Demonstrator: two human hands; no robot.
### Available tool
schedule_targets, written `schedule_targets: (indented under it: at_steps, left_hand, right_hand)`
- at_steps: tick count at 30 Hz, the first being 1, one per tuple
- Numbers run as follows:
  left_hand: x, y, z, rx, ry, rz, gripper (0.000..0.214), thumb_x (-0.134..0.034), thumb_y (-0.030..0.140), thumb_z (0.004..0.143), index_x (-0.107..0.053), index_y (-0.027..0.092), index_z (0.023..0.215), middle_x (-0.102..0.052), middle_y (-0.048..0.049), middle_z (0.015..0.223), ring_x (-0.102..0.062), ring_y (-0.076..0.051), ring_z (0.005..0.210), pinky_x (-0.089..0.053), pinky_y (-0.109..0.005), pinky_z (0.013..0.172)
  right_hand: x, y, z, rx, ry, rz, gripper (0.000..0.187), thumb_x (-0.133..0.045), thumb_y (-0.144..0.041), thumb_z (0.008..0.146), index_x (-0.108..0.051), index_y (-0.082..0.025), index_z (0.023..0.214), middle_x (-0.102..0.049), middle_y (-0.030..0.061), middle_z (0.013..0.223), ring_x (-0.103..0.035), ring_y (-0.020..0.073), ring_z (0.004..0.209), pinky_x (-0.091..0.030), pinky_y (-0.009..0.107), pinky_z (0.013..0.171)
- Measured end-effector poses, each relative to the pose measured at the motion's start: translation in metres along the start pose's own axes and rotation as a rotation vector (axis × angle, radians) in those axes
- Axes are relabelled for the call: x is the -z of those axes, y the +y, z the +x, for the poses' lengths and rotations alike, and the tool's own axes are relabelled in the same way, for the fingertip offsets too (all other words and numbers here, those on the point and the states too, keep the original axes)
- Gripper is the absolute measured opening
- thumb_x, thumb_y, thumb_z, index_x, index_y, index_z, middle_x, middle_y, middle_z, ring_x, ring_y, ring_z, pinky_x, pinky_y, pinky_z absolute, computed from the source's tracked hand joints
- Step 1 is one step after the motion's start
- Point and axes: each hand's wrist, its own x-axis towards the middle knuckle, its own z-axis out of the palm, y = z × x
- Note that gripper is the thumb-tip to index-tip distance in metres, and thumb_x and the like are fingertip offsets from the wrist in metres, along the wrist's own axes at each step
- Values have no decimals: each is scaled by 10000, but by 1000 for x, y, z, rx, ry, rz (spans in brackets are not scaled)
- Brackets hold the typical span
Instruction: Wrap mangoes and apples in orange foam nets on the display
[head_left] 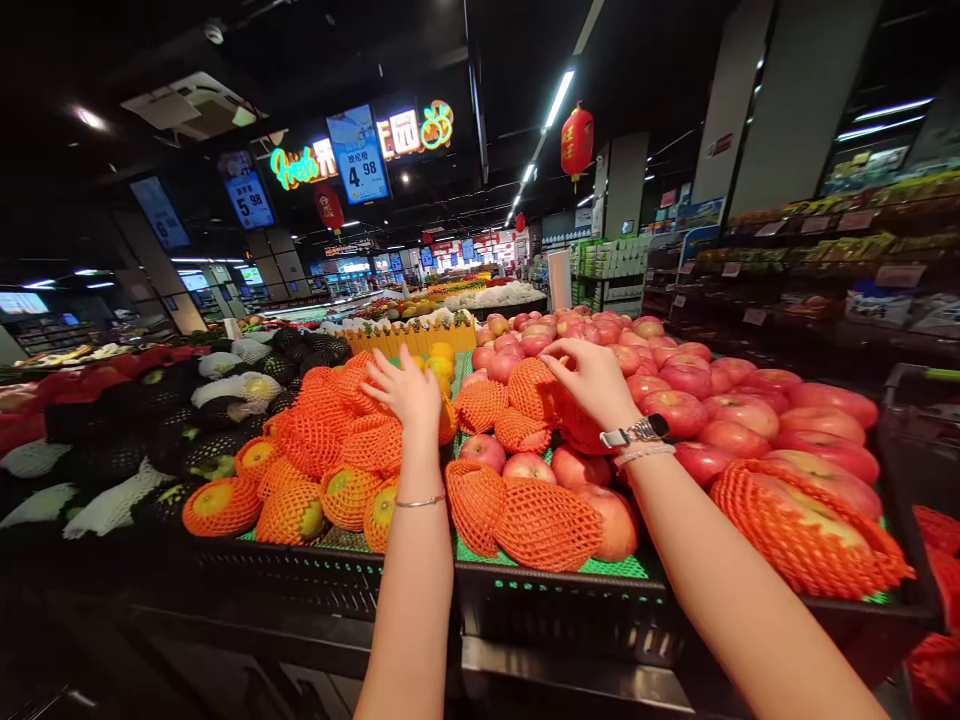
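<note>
Reaching over netted fruit (534,388), left hand (412,390) splays, right hand (592,378) curls

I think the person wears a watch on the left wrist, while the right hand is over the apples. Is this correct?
Not quite: the head view shows the watch on the right wrist, not the left. The right hand is indeed over the apples.

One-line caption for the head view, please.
Left hand spread by orange foam nets, right hand curled beside netted fruit among red apples.
</note>
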Motion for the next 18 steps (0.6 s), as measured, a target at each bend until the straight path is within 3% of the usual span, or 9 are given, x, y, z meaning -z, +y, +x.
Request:
schedule_targets:
  at_steps: [2, 4, 7, 11, 13, 15, 17, 18]
  left_hand:
    - [5, -4, 3, 121, 173, -39, 614, -443, 354, 886, -360, 169, 1465, -135, -214, 1624, -85, -440, 1490, -146, -737, 1092]
    - [4, -13, 8, 223, 46, -51, 579, -441, 371, 885, -418, 173, 1428, -155, -221, 1617, -91, -463, 1483, -171, -766, 1055]
    - [-6, -23, 13, 253, -216, -53, 473, -452, 311, 878, -568, 145, 1305, -346, -266, 1521, -319, -466, 1395, -319, -687, 1006]
    - [-13, -25, 13, 201, -207, -37, 383, -416, 149, 848, -677, 106, 1125, -552, -276, 1307, -479, -401, 1256, -381, -581, 970]
    - [-8, -21, 12, 153, -148, -62, 408, -397, 120, 844, -674, 156, 1141, -607, -215, 1249, -497, -370, 1227, -368, -578, 983]
    - [0, -13, 10, 55, 33, -187, 428, -399, 140, 860, -648, 226, 1196, -625, -136, 1244, -493, -334, 1232, -324, -592, 1041]
    - [7, -1, 5, -115, 221, -437, 395, -412, 193, 888, -638, 267, 1203, -624, -84, 1246, -507, -287, 1226, -314, -570, 1087]
    - [9, 7, 1, -212, 257, -595, 366, -414, 224, 903, -639, 266, 1189, -625, -77, 1238, -529, -263, 1207, -344, -538, 1088]
  right_hand:
    - [0, 1, 0, 1, -7, -7, 185, -526, -255, 884, -688, -167, 863, -727, 80, 848, -654, 230, 761, -458, 337, 708]
    - [-1, 2, 0, 5, -24, -20, 197, -521, -271, 886, -690, -171, 873, -731, 83, 854, -660, 241, 773, -464, 347, 716]
    - [-3, 3, -2, 12, -63, -41, 215, -510, -288, 887, -693, -175, 889, -735, 86, 871, -666, 253, 795, -475, 358, 728]
    - [-5, 5, -3, 22, -74, -61, 231, -503, -297, 887, -700, -177, 891, -742, 93, 893, -672, 265, 821, -486, 372, 741]
    - [-5, 6, -3, 20, -68, -60, 238, -499, -307, 891, -702, -183, 891, -743, 89, 880, -673, 261, 811, -488, 370, 734]
    - [-4, 5, -3, 3, -52, -38, 245, -500, -323, 896, -702, -184, 885, -740, 84, 848, -670, 253, 784, -491, 369, 728]
    - [-3, 2, -2, -32, 9, 33, 260, -504, -357, 902, -698, -185, 883, -736, 84, 850, -667, 245, 778, -500, 377, 755]
    - [-3, 0, -1, -55, 43, 103, 276, -501, -384, 908, -695, -188, 912, -736, 87, 889, -668, 243, 800, -507, 383, 779]
